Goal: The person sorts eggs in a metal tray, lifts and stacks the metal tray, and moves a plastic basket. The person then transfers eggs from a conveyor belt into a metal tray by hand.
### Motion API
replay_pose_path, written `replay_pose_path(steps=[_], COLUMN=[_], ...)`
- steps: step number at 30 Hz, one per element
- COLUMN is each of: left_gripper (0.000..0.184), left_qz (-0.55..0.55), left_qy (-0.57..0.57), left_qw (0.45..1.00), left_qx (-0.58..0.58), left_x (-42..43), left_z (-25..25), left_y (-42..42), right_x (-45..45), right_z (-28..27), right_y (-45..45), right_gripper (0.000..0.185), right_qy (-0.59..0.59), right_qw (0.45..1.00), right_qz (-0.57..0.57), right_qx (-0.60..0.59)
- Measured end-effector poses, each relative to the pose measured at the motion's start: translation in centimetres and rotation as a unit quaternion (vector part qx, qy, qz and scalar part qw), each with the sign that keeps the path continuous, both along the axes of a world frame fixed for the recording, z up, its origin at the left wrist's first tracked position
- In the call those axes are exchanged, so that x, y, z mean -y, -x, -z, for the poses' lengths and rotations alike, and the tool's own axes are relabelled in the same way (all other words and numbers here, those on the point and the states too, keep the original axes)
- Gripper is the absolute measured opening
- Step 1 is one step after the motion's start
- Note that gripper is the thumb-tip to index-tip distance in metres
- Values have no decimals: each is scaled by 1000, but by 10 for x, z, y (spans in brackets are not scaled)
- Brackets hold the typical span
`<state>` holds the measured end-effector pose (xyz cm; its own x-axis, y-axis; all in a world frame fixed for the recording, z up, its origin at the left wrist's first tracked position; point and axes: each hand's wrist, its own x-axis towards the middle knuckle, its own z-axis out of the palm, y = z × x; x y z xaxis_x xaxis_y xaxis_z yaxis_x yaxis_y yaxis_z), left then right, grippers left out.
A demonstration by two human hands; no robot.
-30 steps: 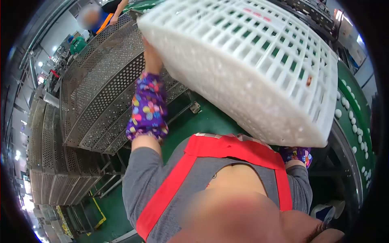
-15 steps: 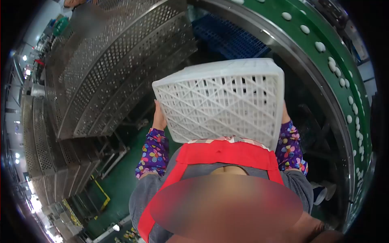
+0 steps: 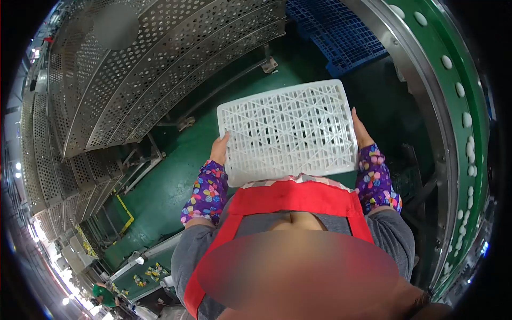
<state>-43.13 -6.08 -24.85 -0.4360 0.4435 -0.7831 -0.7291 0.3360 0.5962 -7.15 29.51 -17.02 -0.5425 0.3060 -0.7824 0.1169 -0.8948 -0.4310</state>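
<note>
From far off, I looked through the head camera and counted two hands, one white crate and one blue rack. The left hand [image 3: 219,150] gripped the left side of the white crate [image 3: 288,130], with its thumb on the near face. The right hand [image 3: 362,129] gripped the other side, its thumb pointing up along the edge. The crate was in the middle, held up over the green floor [image 3: 176,173], tipped a little so its left end sat lower. Its near edge came right up to the red apron [image 3: 293,197], but I could not tell if they touched. Dark gaps showed through its criss-cross bars, and I could not tell if I saw its inside or its bottom.

On the right, one green belt [image 3: 447,40] carried white, egg-shaped pieces [image 3: 446,62]. I counted more than ten; farther down they were too small and close to count. A shiny metal rail [image 3: 426,80] ran between the crate and the belt.

The blue rack [image 3: 341,32] lay past the crate. Big metal panels [image 3: 154,64], full of round holes, blocked much of the left side. Low on the left, one person in green [image 3: 104,294] was far away, near a yellow floor line [image 3: 126,210].
</note>
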Motion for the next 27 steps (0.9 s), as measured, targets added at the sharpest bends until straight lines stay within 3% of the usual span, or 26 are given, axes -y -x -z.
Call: replay_pose_path(steps=[3, 4, 6, 7, 8, 9, 10, 12, 13, 14, 16, 17, 19, 20, 21, 24, 25, 27], left_gripper=[37, 36, 46, 51, 57, 64, 71, 78, 83, 81, 79, 79, 76, 75, 73, 69, 67, 64], left_qz=[-7, -12, -21, -24, 34, 93, 152, 189, 207, 211, 214, 268, 336, 351, 358, 382, 392, 408], left_qy=[36, 40, 53, 62, 153, 242, 327, 352, 361, 359, 354, 367, 393, 408, 400, 378, 377, 354], left_qw=[999, 999, 998, 998, 986, 959, 918, 899, 890, 888, 886, 858, 819, 811, 810, 805, 802, 803], left_qx=[-19, -29, -10, 1, -56, -111, -162, -176, -187, -194, -212, -238, -248, -229, -237, -250, -247, -252], left_x=[-10, -18, -42, -51, -64, -72, -72, -67, -66, -56, -23, -14, 2, 13, 25, 41, 38, 34], left_z=[51, 63, 70, 78, 88, 106, 118, 122, 126, 134, 147, 135, 115, 112, 111, 115, 116, 116], left_y=[13, 19, 22, 21, 19, 18, 13, 9, 12, 14, 18, 18, 21, 20, 17, 12, 12, 6], right_x=[-42, -63, -100, -109, -115, -127, -145, -154, -117, -100, -66, -48, -19, -2, 11, 28, 26, 12], right_z=[36, 54, 99, 95, 90, 111, 156, 253, 177, 193, 161, 180, 228, 178, 201, 135, 141, 124], right_y=[32, 46, 70, 84, 94, 99, 94, 74, 84, 71, 48, 22, -32, -34, -57, -58, -62, -57], right_gripper=[65, 63, 59, 56, 54, 54, 57, 57, 56, 55, 51, 49, 43, 40, 40, 41, 42, 45], right_qy=[4, -45, -138, -111, -84, -190, -274, -344, -412, -512, -445, -434, -506, -500, -488, -405, -375, -409], right_qw=[999, 995, 971, 979, 986, 967, 929, 892, 837, 772, 749, 745, 614, 595, 612, 690, 738, 726], right_qz=[-42, -75, -143, -127, -108, -144, -224, -275, -315, -317, -446, -465, -580, -606, -598, -554, -498, -481], right_qx=[0, 42, 128, 114, 100, 87, 106, 107, 174, 205, 205, 204, 175, 168, 172, 230, 259, 273])
